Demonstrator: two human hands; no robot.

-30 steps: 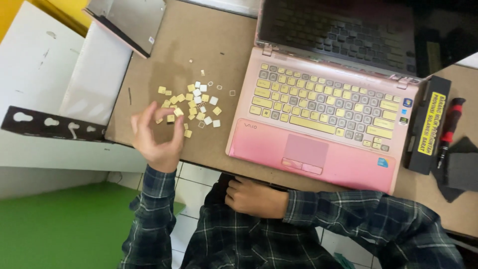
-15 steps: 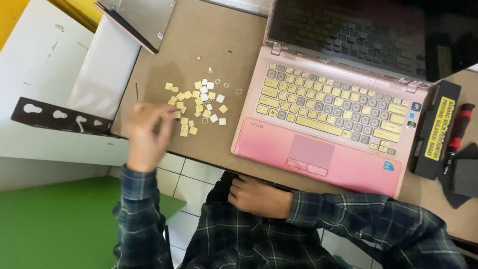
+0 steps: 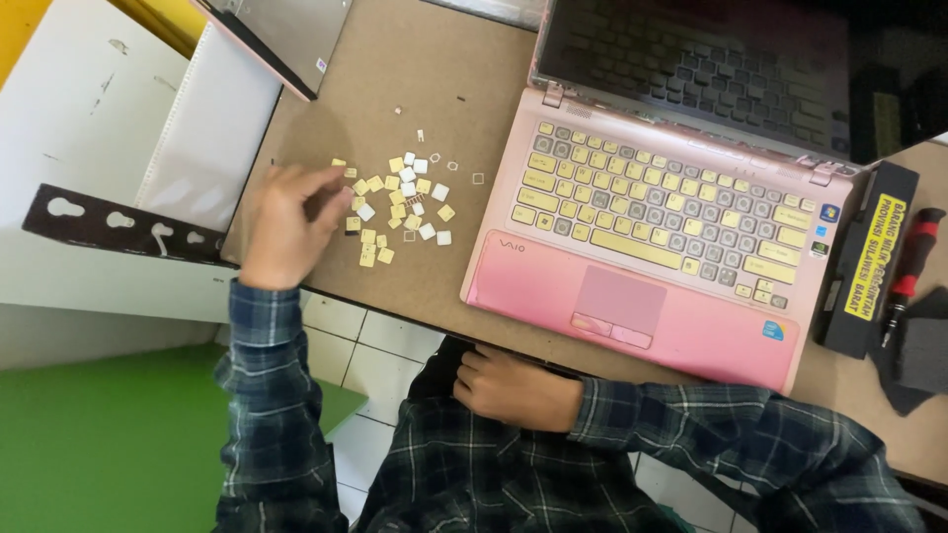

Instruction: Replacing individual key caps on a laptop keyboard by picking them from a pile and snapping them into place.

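Brown desk: left hand has moved onto the loose keys, fingers curled, grip unclear; right hand rests closed, empty, below the pink laptop.

On the brown surface, bare board lies open above the scattered yellow and white keycaps, reaching up to the corner of the grey panel at the top edge, and a narrow bare strip runs below the keycaps along the near edge. The pink laptop blocks the right, leaving a slim lane between its left side and the keycaps. The left hand closes the pile's left side, with the dark slotted bracket just beyond the edge.
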